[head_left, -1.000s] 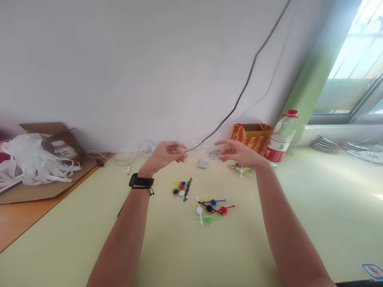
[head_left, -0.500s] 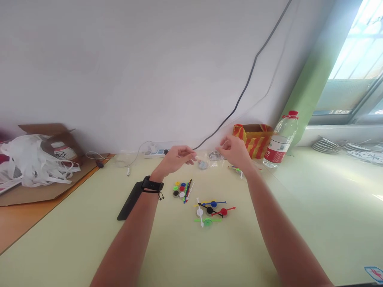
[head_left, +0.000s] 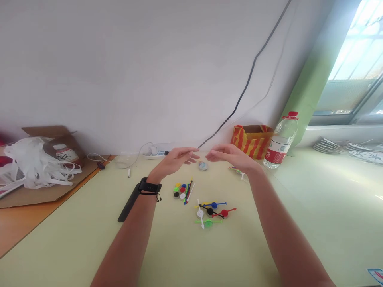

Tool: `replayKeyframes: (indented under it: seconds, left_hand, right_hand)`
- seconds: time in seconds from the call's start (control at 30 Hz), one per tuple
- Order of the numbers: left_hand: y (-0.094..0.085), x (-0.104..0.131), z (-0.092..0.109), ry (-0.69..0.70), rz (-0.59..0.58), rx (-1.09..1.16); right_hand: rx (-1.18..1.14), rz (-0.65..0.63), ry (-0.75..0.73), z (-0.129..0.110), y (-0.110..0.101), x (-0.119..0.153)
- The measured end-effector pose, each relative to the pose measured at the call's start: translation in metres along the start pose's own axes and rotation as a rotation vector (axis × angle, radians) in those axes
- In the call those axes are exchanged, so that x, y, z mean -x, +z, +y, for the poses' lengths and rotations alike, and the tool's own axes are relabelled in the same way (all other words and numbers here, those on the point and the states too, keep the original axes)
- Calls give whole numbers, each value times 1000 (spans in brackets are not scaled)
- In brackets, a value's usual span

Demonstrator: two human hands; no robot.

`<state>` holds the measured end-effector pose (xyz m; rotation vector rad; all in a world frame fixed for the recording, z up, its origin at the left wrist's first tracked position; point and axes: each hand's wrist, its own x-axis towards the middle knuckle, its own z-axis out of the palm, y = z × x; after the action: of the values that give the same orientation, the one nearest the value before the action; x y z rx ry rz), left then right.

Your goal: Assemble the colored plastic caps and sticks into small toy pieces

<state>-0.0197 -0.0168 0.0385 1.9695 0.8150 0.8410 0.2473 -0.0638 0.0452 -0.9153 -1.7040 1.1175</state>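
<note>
My left hand (head_left: 178, 159), with a black watch (head_left: 151, 186) on the wrist, hovers palm down with its fingers stretched out and nothing in them. Facing it, my right hand (head_left: 229, 156) is also open, fingers extended and slightly bent. Between and just below the hands lies a small clear, whitish round item (head_left: 203, 166); its kind is too blurred to tell. Nearer me are several coloured spinner arrows on round bases, among them a white spinner (head_left: 200, 214) and a red spinner (head_left: 224, 213). To their left sit loose coloured discs (head_left: 180, 190) beside a bundle of plastic arrows (head_left: 189, 192).
A black phone-like slab (head_left: 128, 207) lies by my left forearm. Behind are a power strip (head_left: 155, 153), a red-and-yellow striped bag (head_left: 253, 141) and a water bottle (head_left: 281, 141). White straps (head_left: 38, 163) rest on cardboard at left; more coloured pieces (head_left: 237, 172) lie near my right wrist.
My right hand has moved left and slightly down, closer to my left hand. Fingers of both hands have straightened from a pinched shape. The spinners stay put.
</note>
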Motion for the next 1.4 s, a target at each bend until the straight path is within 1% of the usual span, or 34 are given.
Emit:
replayKeyframes:
  seconds: [0.13,0.23,0.3,0.33,0.37,0.4,0.47,0.5,0.53,0.63,0.73,0.8,0.87,0.9,0.97,1.0,1.03,1.07,1.1,1.17,1.2,1.23,1.3,1.37,1.4]
  left_hand:
    - [6,2,6,30,-100,22]
    - [7,2,7,52,-174,-24]
    - [7,2,6,54,-188,-81]
    - [7,2,5,56,-164,-120]
    - [8,2,5,67,-113,-168]
    - [9,2,5,90,-38,-228]
    - [15,2,6,167,111,-375]
    - [20,1,6,216,156,-456]
    - [25,1,7,261,165,-534]
    - [43,-1,4,344,92,-719]
    - [58,-5,-6,354,76,-818]
    - [62,-7,-14,325,88,-854]
    - [58,-7,-23,274,91,-869]
    - [54,-7,-27,243,90,-866]
    - [40,-7,-35,160,92,-826]
    - [32,-6,-40,105,83,-792]
    - [23,-5,-44,50,68,-755]
    - [15,-4,-49,-2,46,-717]
    - [8,-4,-53,-43,33,-679]
    - [-3,-2,-61,-86,0,-605]
    - [-7,-1,-64,-95,-18,-571]
    - [-10,-1,-65,-100,-34,-541]
    - [-12,1,-67,-106,-59,-494]
    - [-12,3,-66,-105,-74,-462]
    - [-12,4,-65,-102,-79,-447]
  right_hand:
    - [29,-270,32,-2,-2,3]
    - [0,-464,65,2,-4,4]
    - [-14,-536,113,6,-6,5]
    - [-10,-550,146,9,-8,5]
    - [-6,-542,179,11,-9,6]
    - [-6,-514,211,13,-10,6]
    - [-33,-410,260,18,-10,5]
    - [-58,-350,280,20,-9,3]
    - [-91,-301,299,22,-7,1]
    - [-219,-229,348,28,2,-10]
    - [-299,-172,365,32,16,-20]
    - [-264,-117,363,33,23,-25]
    - [-113,-3,324,34,26,-28]
    - [22,98,279,35,26,-28]
    - [365,341,150,34,24,-27]
    - [527,411,84,33,23,-25]
    - [651,400,32,32,23,-23]
    - [722,296,0,31,25,-20]
    - [746,114,-7,30,28,-17]
    - [712,-337,35,30,39,-13]
    - [705,-493,77,32,46,-12]
    - [718,-583,125,34,54,-11]
    - [763,-722,211,41,69,-12]
    - [755,-819,237,49,80,-14]
    - [742,-846,230,52,84,-15]
